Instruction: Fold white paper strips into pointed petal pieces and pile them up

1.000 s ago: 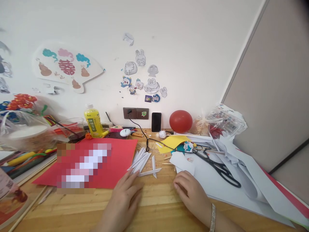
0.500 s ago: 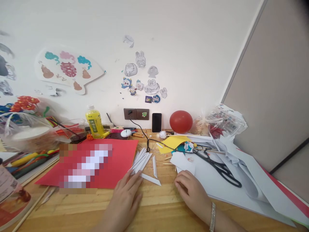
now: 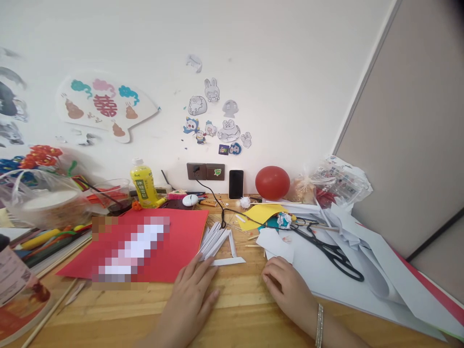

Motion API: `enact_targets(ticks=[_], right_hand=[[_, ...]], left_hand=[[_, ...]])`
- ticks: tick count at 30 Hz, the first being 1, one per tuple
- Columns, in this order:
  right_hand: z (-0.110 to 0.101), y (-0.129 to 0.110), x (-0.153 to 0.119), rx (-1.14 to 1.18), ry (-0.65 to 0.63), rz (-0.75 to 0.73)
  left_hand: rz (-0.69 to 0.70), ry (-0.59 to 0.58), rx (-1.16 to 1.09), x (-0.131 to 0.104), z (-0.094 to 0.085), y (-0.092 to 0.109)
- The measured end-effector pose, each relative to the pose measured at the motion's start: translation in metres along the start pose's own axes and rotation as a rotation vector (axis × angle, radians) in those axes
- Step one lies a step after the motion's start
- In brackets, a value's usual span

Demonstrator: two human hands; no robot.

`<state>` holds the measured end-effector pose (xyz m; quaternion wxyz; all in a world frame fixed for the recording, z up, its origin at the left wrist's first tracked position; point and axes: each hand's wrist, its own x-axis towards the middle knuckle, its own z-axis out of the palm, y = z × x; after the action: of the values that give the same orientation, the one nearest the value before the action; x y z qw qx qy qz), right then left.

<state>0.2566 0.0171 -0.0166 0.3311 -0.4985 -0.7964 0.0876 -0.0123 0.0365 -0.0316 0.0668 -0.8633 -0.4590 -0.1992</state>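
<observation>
Folded white paper strips (image 3: 214,244) lie in a loose bundle on the wooden table (image 3: 232,319). My left hand (image 3: 195,287) rests palm down with its fingers stretched out, the tips at the bundle's near end. From those fingertips a single paper strip (image 3: 229,261) extends to the right, and another narrow strip (image 3: 232,244) stands out at the bundle's right side. My right hand (image 3: 288,282), a bracelet at its wrist, sits with fingers curled in beside a white paper piece (image 3: 277,244). No object shows in it, though the inner side of the fingers is hidden.
Red paper (image 3: 181,241) lies at left, partly blurred out. Black-handled scissors (image 3: 333,253) rest on white sheets (image 3: 319,278) at right. Along the wall stand a yellow drink bottle (image 3: 144,186), a phone (image 3: 236,184) and a red balloon (image 3: 272,182). A black cable (image 3: 213,194) crosses the back.
The strip by my left fingertips has swung to lie nearly level across the table. My left hand has shifted slightly; my right hand stays in place.
</observation>
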Motion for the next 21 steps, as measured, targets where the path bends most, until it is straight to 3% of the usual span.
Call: enact_targets(ticks=[5, 12, 21], right_hand=[[-0.0004, -0.0006, -0.0005, -0.007, -0.004, 0.011], [-0.0003, -0.0004, -0.0009, 0.003, -0.015, 0.015], [-0.0004, -0.0008, -0.0006, -0.002, -0.012, -0.003]], left_hand=[[0.028, 0.092, -0.043, 0.0005, -0.0021, 0.0014], [0.023, 0.116, -0.032, 0.0004, -0.0035, 0.0016], [0.046, 0.063, 0.037, -0.0017, 0.0050, -0.0016]])
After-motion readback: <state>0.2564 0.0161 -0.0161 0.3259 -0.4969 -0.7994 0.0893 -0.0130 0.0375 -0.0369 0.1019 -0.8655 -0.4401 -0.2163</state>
